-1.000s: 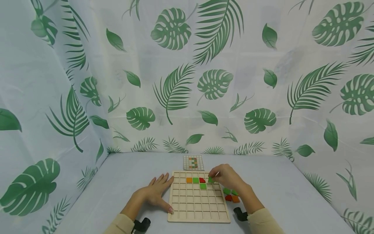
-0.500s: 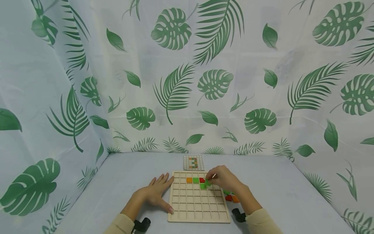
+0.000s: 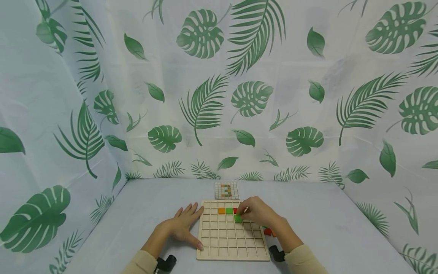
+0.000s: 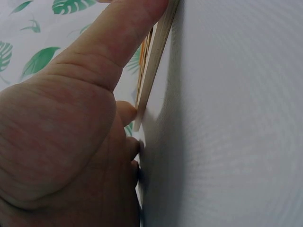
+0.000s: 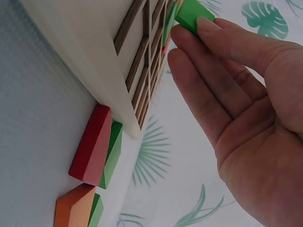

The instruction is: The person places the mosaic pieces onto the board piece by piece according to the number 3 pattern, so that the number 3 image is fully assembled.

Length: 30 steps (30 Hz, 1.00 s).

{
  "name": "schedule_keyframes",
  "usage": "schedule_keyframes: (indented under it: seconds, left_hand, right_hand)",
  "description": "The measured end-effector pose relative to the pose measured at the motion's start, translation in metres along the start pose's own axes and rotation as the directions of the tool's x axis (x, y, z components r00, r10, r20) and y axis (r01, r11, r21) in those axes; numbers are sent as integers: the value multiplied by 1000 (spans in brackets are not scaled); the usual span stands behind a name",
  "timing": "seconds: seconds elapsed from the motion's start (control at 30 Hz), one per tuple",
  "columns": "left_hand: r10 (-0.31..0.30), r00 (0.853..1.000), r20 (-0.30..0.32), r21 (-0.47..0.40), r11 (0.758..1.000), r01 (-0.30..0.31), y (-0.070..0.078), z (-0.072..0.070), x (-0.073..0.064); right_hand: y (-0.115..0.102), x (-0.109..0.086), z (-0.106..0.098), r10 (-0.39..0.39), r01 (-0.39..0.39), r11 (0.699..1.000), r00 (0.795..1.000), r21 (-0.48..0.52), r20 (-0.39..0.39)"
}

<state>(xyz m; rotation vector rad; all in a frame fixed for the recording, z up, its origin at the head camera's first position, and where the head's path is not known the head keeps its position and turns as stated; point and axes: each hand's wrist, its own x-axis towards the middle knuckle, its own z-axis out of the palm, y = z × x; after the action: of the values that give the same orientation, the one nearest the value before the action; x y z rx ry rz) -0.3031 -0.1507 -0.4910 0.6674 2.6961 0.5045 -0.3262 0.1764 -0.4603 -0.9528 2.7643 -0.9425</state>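
- Fingers of the right hand are bent toward the thumb, the gap closed down to a green tile pinched at the tips.
- That tile looks roughly square, so I can't pick out a long axis; in the right wrist view it sits tilted to the board.
- It is at the board's second filled row, by the lower green square; whether they touch, I can't tell.
- The board is nearly square too, its sides running away from the person.
- The left hand lies with fingers spread at the board's left edge, thumb by the near corner.
- Compared with a second ago, the right hand and its tile have moved left and nearer the person, and now partly cover the red tile; the left hand hasn't shifted.
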Motion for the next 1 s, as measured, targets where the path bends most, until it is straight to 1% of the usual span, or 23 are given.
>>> schedule_keyframes:
  seconds: [0.23,0.53,0.77,1.0]
  left_hand:
    - [6,1000,4,-2,1000,-6,1,-1,-1]
    - [4,1000,3,0,1000,-4,0,-1,0]
    - [0,1000,2,0,1000,0,1,-1,-1]
    - [0,1000,1,0,1000,0,1,-1,0]
  right_hand:
    - [2,0,3,0,0,1000,1000,10,17]
    - [2,0,3,-34,34,999,999,9,20]
    - [0,1,3,-33,32,999,999,11,24]
    - [-1,1,2,-26,26,1000,1000,4,12]
